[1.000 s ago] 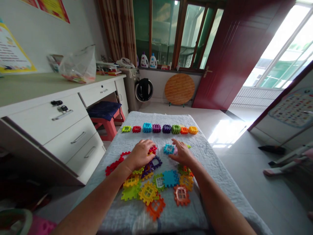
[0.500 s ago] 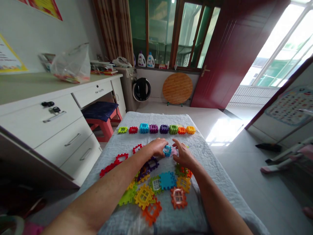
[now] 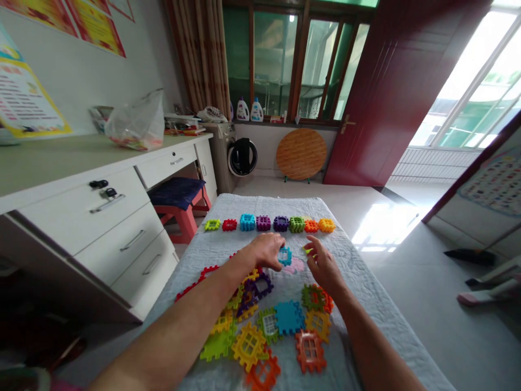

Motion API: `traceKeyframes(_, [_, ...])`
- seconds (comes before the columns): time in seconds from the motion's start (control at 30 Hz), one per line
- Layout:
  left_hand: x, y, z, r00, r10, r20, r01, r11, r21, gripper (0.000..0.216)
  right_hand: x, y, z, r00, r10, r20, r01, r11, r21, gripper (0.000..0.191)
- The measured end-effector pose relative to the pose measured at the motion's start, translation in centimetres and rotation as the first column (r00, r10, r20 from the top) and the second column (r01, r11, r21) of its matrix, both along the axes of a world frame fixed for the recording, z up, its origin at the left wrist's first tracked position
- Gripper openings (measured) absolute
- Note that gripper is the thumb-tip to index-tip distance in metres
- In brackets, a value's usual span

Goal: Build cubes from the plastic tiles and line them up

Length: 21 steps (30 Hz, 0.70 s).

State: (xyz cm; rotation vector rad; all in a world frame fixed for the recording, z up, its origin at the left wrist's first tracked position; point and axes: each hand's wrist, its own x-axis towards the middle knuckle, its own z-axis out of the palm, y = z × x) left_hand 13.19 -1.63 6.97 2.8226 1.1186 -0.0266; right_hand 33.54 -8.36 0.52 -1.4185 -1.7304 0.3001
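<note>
My left hand [image 3: 266,251] is over the middle of the grey cloth [image 3: 358,282], its fingers closed on a small blue plastic block [image 3: 285,254]. My right hand [image 3: 323,266] hovers just to the right of it, fingers apart and holding nothing, next to a yellow-green piece [image 3: 308,249]. A pink flat piece [image 3: 295,265] lies on the cloth between the two hands. Several flat coloured window-shaped tiles [image 3: 264,320] lie spread below my hands. A row of several assembled coloured cubes [image 3: 271,223] stands along the far end of the cloth.
A white desk with drawers [image 3: 101,217] runs along the left, with a plastic bag [image 3: 136,122] on top. A red stool with a blue cushion [image 3: 179,198] stands under it. A round wooden tabletop [image 3: 301,155] leans on the far wall beside a dark red door [image 3: 391,92].
My left hand moved right from the red and purple tiles to the blue block and now holds it. My right hand drew back slightly to the right and opened.
</note>
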Motion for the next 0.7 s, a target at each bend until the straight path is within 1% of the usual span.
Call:
traceKeyframes(0.07, [-2.6,1.3,0.7,0.992,0.037,0.121,-0.047,0.996,0.073,0.048,0.0,0.0,0.2,1.000,-0.016,-0.014,0.017,1.000,0.009,0.049])
traceKeyframes(0.1, [-4.0,2.2,1.0,0.986,0.090,0.139,-0.103,0.991,0.089,0.045,0.0,0.0,0.2,1.000,-0.021,-0.015,0.021,1.000,0.010,0.048])
traceKeyframes(0.13, [-5.4,3.3,1.4,0.978,0.141,0.155,-0.157,0.982,0.102,0.043,-0.1,-0.1,0.2,1.000,-0.022,-0.013,0.022,1.000,0.009,0.047])
traceKeyframes(0.2, [-7.8,5.7,1.9,0.968,0.197,0.153,-0.214,0.971,0.110,0.043,-0.2,-0.1,0.2,1.000,-0.018,-0.004,0.018,1.000,-0.003,0.046])
traceKeyframes(0.27, [-9.3,8.0,2.1,0.959,0.245,0.143,-0.261,0.960,0.107,0.045,-0.3,-0.1,0.1,1.000,-0.016,0.002,0.016,1.000,-0.020,0.046])
traceKeyframes(0.37, [-10.1,10.8,1.9,0.953,0.280,0.114,-0.291,0.953,0.087,0.048,-0.3,-0.2,0.2,1.000,-0.019,-0.003,0.019,0.999,-0.035,0.046])
traceKeyframes(0.47, [-10.1,12.6,1.6,0.957,0.277,0.080,-0.282,0.957,0.063,0.051,-0.3,-0.3,0.3,1.000,-0.019,-0.015,0.019,0.999,-0.038,0.047])
traceKeyframes(0.57, [-9.9,13.6,1.3,0.963,0.265,0.049,-0.267,0.963,0.032,0.052,-0.4,-0.3,0.4,1.000,-0.023,-0.006,0.022,0.999,-0.046,0.047])
traceKeyframes(0.7, [-9.8,14.0,1.0,0.965,0.263,0.017,-0.263,0.965,-0.012,0.050,-0.7,-0.3,0.3,1.000,-0.011,0.012,0.012,0.999,-0.045,0.048])
